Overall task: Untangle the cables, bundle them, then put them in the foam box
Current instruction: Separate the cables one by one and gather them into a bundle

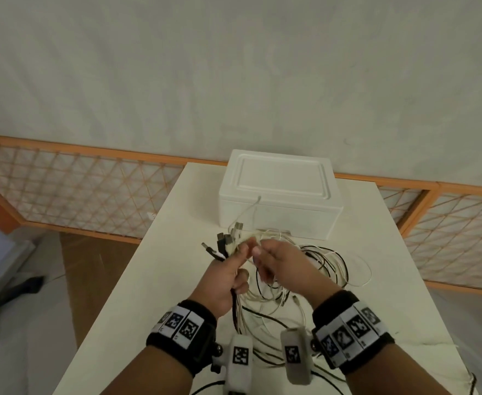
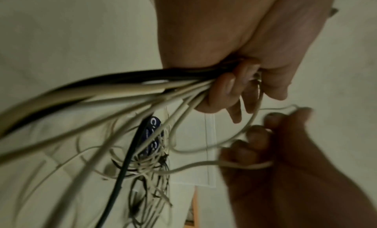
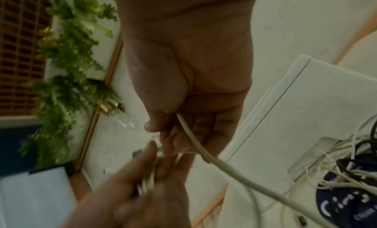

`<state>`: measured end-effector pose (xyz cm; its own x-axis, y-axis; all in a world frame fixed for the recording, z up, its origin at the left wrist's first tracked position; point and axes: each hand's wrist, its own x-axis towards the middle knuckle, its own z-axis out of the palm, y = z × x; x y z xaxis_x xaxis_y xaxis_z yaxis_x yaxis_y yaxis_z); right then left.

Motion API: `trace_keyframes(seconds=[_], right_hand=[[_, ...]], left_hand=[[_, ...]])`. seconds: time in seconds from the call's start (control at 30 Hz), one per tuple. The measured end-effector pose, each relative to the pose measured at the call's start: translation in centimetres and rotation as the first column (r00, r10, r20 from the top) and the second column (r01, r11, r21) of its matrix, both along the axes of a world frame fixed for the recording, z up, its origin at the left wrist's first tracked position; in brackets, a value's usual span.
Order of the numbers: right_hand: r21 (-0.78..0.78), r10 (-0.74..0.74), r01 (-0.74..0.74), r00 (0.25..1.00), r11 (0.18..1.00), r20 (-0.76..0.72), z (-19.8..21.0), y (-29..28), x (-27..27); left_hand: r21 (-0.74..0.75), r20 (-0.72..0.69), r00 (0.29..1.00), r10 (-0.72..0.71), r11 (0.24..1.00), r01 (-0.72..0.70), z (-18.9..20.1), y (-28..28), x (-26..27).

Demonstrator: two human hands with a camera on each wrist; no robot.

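**Cable ends gathered in left hand; sorting not finished**

While the left hand stands raised over the table, its fingers are curled tight round a gathered sheaf of thin white and black cables, the flat plug ends fanning out above the fist; the right hand, just beside it and nearly touching, pinches a single white cable between thumb and fingers, apparently bringing that end to join the sheaf; motion blur prevents a finer reading of the fingertips.

Below both hands the cable lengths trail down into a loose tangle of white and black loops lying on the pale rectangular table, spreading to the right and toward the person; one white end rises against the front of the white foam box, which stands at the far end of the table with its lid on.

Judgement: the cables are light, limp and fairly slick; they will not hold a shape and will snag on each other at the plugs; best taken just behind the plugs, each drawn free one at a time, not pulled against a knot; the box needs opening before anything goes in.
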<state>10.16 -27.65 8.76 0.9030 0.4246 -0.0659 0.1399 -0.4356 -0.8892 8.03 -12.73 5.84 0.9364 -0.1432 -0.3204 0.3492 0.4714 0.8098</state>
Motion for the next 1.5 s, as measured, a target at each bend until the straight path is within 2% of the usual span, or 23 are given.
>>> trace_keyframes(seconds=[0.1, 0.2, 0.27, 0.37, 0.47, 0.57, 0.63, 0.7, 0.8, 0.87, 0.9, 0.97, 1.03, 1.13, 1.2, 1.23, 1.27, 1.3, 1.33, 1.4, 1.43, 1.47, 1.5], right_hand=[[-0.201, 0.122, -0.115, 0.992, 0.973, 0.025, -1.6, 0.4, -0.9], [-0.265, 0.135, -0.114, 0.989, 0.958, 0.062, -2.7, -0.3, -1.2], [-0.294, 0.071, -0.049, 0.995, 0.954, 0.063, -3.4, -1.9, -1.0], [-0.37, -0.105, 0.138, 0.989, 0.919, 0.107, -5.6, -5.4, -0.4], [-0.429, -0.181, 0.189, 0.982, 0.883, 0.059, -8.4, -7.5, -0.4], [-0.393, -0.257, 0.247, 0.966, 0.886, 0.026, -9.8, -6.9, -0.4], [-0.17, -0.385, 0.371, 0.921, 0.913, -0.057, -9.0, -6.1, -0.4], [0.014, -0.5, 0.503, 0.861, 0.864, -0.094, -7.7, -6.3, -0.2], [0.027, -0.658, 0.658, 0.751, 0.753, 0.052, -6.0, -9.4, -0.1], [0.019, -0.776, 0.786, 0.605, 0.617, 0.177, -5.1, -12.4, -0.6], [0.04, -0.839, 0.851, 0.507, 0.523, 0.197, -5.0, -13.9, -1.0], [0.074, -0.937, 0.943, 0.308, 0.324, 0.166, -4.7, -16.3, -2.0], [0.099, -0.975, 0.975, 0.185, 0.197, 0.12, -4.4, -17.9, -2.9], [0.16, -0.995, 0.982, 0.098, 0.101, 0.027, -3.3, -18.2, -4.0], [0.123, -0.996, 0.989, 0.076, 0.082, 0.056, -2.4, -17.2, -4.5], [0.106, -0.981, 0.988, 0.095, 0.114, 0.167, -1.7, -16.5, -4.5], [0.087, -0.936, 0.978, 0.156, 0.192, 0.315, -1.2, -15.5, -4.4], [0.056, -0.862, 0.952, 0.247, 0.301, 0.443, -1.0, -14.4, -4.0], [0.023, -0.779, 0.901, 0.362, 0.434, 0.512, -0.6, -12.6, -3.6], [-0.066, -0.597, 0.684, 0.675, 0.726, 0.435, 0.6, -7.0, -3.3], [-0.13, -0.423, 0.49, 0.836, 0.862, 0.348, 1.1, -3.8, -3.6], [-0.196, -0.193, 0.248, 0.945, 0.949, 0.264, 1.5, -0.6, -4.2], [-0.224, 0.034, 0.008, 0.983, 0.975, 0.182, 1.3, 2.2, -4.7]], left_hand=[[-0.065, 0.037, 0.999, 0.0, 0.998, 0.002, 1.0, 0.2, 0.1], [-0.112, 0.089, 0.996, 0.023, 0.994, -0.013, 1.5, 1.3, -0.2], [-0.224, 0.104, 0.981, 0.162, 0.965, -0.136, 2.1, 3.1, 0.1], [-0.33, 0.113, 0.913, 0.391, 0.882, -0.337, 3.4, 6.7, 1.0], [-0.359, 0.114, 0.862, 0.494, 0.829, -0.428, 3.9, 8.6, 1.0], [-0.335, 0.1, 0.866, 0.49, 0.836, -0.435, 3.3, 8.8, 0.7], [-0.313, 0.085, 0.885, 0.458, 0.856, -0.412, 2.8, 8.7, 0.5], [-0.289, 0.074, 0.9, 0.429, 0.873, -0.392, 2.4, 8.6, 0.1], [-0.223, 0.05, 0.942, 0.331, 0.923, -0.313, 2.1, 8.1, -0.6], [-0.157, 0.024, 0.972, 0.234, 0.961, -0.227, 1.8, 7.7, -1.0], [-0.119, 0.004, 0.979, 0.204, 0.972, -0.202, 1.6, 7.5, -1.2], [-0.049, -0.037, 0.984, 0.175, 0.983, -0.177, 0.9, 7.2, -1.3], [0.028, -0.082, 0.986, 0.147, 0.989, -0.145, 0.3, 7.2, -1.4], [0.146, -0.134, 0.985, 0.108, 0.985, -0.088, -0.5, 7.6, -1.7], [0.203, -0.145, 0.985, 0.098, 0.977, -0.068, -0.8, 7.7, -2.1], [0.207, -0.141, 0.986, 0.094, 0.976, -0.063, -0.8, 7.6, -2.3], [0.195, -0.126, 0.988, 0.093, 0.979, -0.067, -0.8, 7.4, -2.5], [0.171, -0.104, 0.99, 0.095, 0.982, -0.076, -0.7, 7.1, -2.6], [0.139, -0.082, 0.992, 0.1, 0.986, -0.088, -0.6, 6.7, -2.7], [0.06, -0.051, 0.992, 0.117, 0.992, -0.113, -0.3, 5.7, -2.8], [0.016, -0.044, 0.991, 0.13, 0.991, -0.129, 0.0, 5.1, -2.9], [-0.023, -0.04, 0.988, 0.15, 0.988, -0.151, 0.2, 4.5, -2.9], [-0.04, -0.041, 0.983, 0.18, 0.983, -0.182, 0.4, 3.9, -3.0]])
